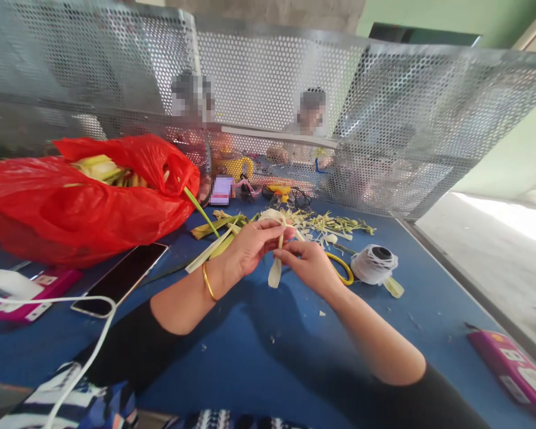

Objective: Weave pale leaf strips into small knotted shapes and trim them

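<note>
My left hand (261, 243), a gold bangle on its wrist, is closed with fingertips pinching a pale plant strip (274, 275) that looks like husk or leaf. Pale, wider pieces show above its fingers, partly hidden by the hand. My right hand (310, 265) is closed too, thumb and fingers pinching the same strip lower down, so its flat end hangs between both hands above the table. Just beyond the hands lies a heap of pale green and cream plant scraps (326, 225). Right of my right hand are a yellow loop (346, 275) and a white wrapped spool (370, 265) with a dark core.
A large red plastic bag (93, 208) of plant pieces fills the left, with a dark phone (120, 280) in front. Magenta power strips lie left (58, 286) and right (511, 366). A perforated metal screen (268, 77) borders the blue table (250, 369); people sit behind it.
</note>
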The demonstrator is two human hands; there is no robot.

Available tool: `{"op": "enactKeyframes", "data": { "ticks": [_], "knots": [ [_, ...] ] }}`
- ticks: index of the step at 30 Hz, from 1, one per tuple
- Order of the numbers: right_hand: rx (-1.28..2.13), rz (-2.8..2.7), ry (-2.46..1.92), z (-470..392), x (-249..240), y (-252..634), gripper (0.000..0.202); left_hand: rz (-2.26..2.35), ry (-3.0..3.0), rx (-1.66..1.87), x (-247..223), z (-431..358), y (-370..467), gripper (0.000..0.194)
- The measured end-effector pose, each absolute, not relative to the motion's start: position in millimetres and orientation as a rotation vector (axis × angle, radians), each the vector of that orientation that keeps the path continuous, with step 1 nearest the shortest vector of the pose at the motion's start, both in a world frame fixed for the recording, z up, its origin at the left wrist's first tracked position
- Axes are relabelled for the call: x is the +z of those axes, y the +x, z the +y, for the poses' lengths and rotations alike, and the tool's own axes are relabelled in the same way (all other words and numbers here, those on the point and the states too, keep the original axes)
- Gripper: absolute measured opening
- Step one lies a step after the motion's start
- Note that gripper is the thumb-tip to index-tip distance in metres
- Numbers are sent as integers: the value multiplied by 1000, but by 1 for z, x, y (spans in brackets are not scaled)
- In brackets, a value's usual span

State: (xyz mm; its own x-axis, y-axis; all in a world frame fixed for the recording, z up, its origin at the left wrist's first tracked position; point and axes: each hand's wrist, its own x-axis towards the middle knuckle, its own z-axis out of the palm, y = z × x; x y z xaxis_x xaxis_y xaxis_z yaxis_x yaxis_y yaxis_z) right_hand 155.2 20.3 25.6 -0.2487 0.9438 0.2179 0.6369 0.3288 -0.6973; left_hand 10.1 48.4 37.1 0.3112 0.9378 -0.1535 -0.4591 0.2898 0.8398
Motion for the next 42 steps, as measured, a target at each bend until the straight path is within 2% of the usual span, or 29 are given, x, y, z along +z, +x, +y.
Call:
{"op": "enactKeyframes", "data": {
  "ticks": [3,7,12,14,19,23,28,31,34,42],
  "knots": [
    [491,-1970,-1315,20,29,158,37,745,781,1055,37,49,9,6],
    [178,-1832,-1348,24,44,173,25,753,739,1004,36,52,5,2],
    [670,-1935,-1298,35,41,178,30,833,747,1017,36,50,6,9],
    [716,-1923,-1288,35,39,177,34,880,793,1020,36,49,8,15],
    [461,-1956,-1350,32,45,183,29,966,872,970,37,47,10,20],
    [311,-1989,-1437,32,47,186,23,926,844,943,35,50,8,16],
    [-108,-1879,-1356,26,48,178,26,777,779,996,34,52,7,13],
    [91,-1961,-1483,21,41,166,31,751,818,1051,33,51,9,6],
    [270,-1997,-1612,20,31,155,27,780,850,1074,32,49,11,6],
    [229,-2184,-1419,17,37,160,24,862,889,1091,29,49,13,10]
  ]
}}
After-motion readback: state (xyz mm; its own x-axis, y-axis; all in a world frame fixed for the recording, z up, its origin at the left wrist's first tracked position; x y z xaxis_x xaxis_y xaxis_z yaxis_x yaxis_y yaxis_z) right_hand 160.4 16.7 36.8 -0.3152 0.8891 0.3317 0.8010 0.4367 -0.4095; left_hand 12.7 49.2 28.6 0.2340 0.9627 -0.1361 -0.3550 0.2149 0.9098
